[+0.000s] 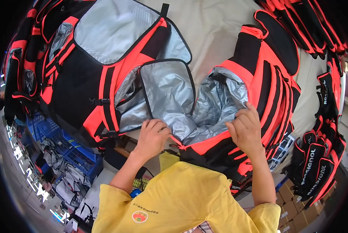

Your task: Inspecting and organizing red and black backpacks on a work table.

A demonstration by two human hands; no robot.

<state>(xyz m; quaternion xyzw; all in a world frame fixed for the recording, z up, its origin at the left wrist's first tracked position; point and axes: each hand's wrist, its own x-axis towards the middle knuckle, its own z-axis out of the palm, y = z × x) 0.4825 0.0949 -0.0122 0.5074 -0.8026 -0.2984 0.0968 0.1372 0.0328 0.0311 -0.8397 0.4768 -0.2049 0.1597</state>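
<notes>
Both forearms reach up from yellow sleeves, elbows bent and spread, wrists angled inward over a black and red-orange bag (205, 144) at the near side of the pale counter (205, 19). The left hand (154, 136) curls its fingers down, grasping the bag's left edge; the right hand (244, 130) grips the right side of its mouth, thumb over the lining. The mouth gapes, showing crumpled silver lining (216, 103) inside. A silver flap (168, 85) with black binding is folded out leftward, just beyond the left hand. To the left lies a second bag (73, 87), its side opening showing silver too, its large silver lid (108, 31) thrown back. Below it stands a blue crate (82, 157). More black and red-orange bags (298, 23) lie at the far right.
</notes>
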